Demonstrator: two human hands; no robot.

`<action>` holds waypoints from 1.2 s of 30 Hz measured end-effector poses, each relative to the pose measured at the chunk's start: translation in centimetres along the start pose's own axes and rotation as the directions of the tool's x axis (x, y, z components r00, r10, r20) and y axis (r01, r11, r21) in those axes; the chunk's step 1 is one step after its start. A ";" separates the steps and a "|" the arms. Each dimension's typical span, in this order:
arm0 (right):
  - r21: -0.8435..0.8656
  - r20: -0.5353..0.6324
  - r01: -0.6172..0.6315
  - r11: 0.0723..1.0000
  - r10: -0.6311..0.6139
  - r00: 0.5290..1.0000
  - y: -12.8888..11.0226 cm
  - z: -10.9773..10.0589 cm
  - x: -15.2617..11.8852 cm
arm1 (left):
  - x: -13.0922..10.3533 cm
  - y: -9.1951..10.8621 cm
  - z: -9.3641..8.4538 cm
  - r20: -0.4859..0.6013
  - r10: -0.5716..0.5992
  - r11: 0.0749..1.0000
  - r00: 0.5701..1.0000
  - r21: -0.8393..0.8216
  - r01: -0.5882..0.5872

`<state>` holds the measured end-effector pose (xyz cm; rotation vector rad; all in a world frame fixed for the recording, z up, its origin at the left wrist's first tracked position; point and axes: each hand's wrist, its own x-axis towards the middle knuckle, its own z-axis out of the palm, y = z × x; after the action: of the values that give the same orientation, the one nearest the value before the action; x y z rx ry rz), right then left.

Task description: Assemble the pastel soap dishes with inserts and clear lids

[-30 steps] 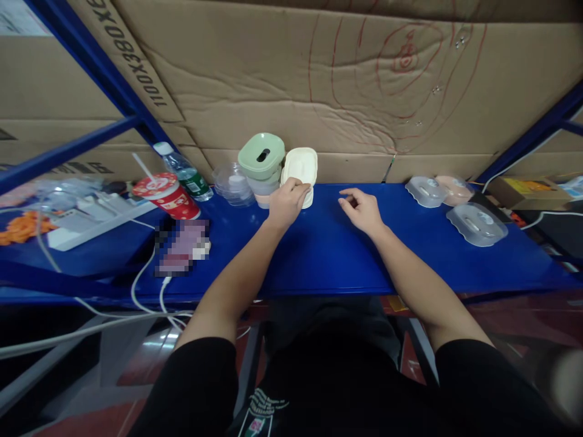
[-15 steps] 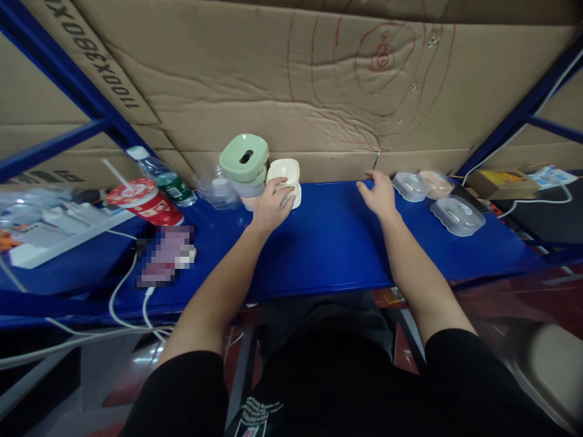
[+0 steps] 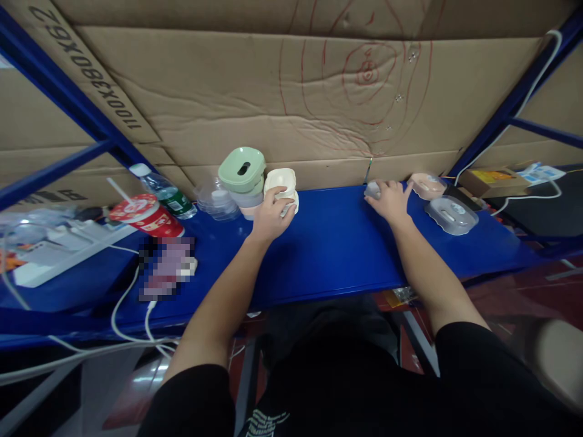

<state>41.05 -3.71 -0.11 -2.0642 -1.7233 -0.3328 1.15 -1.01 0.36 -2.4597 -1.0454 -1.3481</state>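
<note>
My left hand (image 3: pixel 272 215) rests with bent fingers on the front of the cream containers (image 3: pixel 281 177), gripping near the lower rim. Just left of it stands a stack of square containers topped by a light green one (image 3: pixel 242 170) with a dark oval slot. To the right, my right hand (image 3: pixel 392 201) is laid over a small translucent grey lid (image 3: pixel 372 190), its fingers and thumb around it; much of that piece is hidden. A pinkish lid (image 3: pixel 427 186) and a larger clear lid (image 3: pixel 452 215) lie right of this hand.
Clear round plastic lids (image 3: pixel 216 197), a green-labelled bottle (image 3: pixel 166 191) and a red cup with a straw (image 3: pixel 148 215) stand on the left of the blue table (image 3: pixel 332 255). A power strip (image 3: pixel 68 255) and cables lie farther left. Cardboard (image 3: pixel 204 79) closes the back.
My right hand has moved onto the small grey lid, which now sits farther left, away from the pinkish one. My left hand keeps its place on the cream containers. The view has shifted slightly.
</note>
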 end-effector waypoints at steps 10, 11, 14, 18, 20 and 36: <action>0.322 0.248 0.118 0.939 -0.204 0.947 -1.8 0.7 0.1 | -0.1 -0.2 0.1 0.090 0.015 1.000 0.996 0.014 -0.016; 0.374 0.237 0.190 0.908 -0.292 0.927 -2.2 0.8 0.0 | -0.1 -0.1 0.1 0.117 0.018 1.000 0.993 0.018 -0.020; 0.511 0.199 0.332 0.793 -0.484 0.852 -4.1 1.2 -0.6 | -0.3 0.1 0.3 0.234 0.032 0.999 0.972 0.023 -0.038; 0.661 0.122 0.376 0.649 -0.588 0.800 -6.7 0.9 -1.8 | -0.3 0.9 0.4 0.379 0.054 0.998 0.924 0.010 -0.063; 0.719 0.071 0.394 0.573 -0.624 0.778 -7.6 0.5 -2.4 | -0.2 1.4 0.5 0.396 0.084 0.996 0.914 -0.001 -0.091; 0.751 0.146 0.325 0.575 -0.625 0.767 -7.7 0.5 -2.9 | 1.8 -7.1 -7.2 -0.716 -0.599 0.738 0.359 -0.320 0.594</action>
<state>32.90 -4.94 -0.49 -1.1061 -2.1986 0.5776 -7.68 2.07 4.60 -1.0801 -1.6768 -2.3016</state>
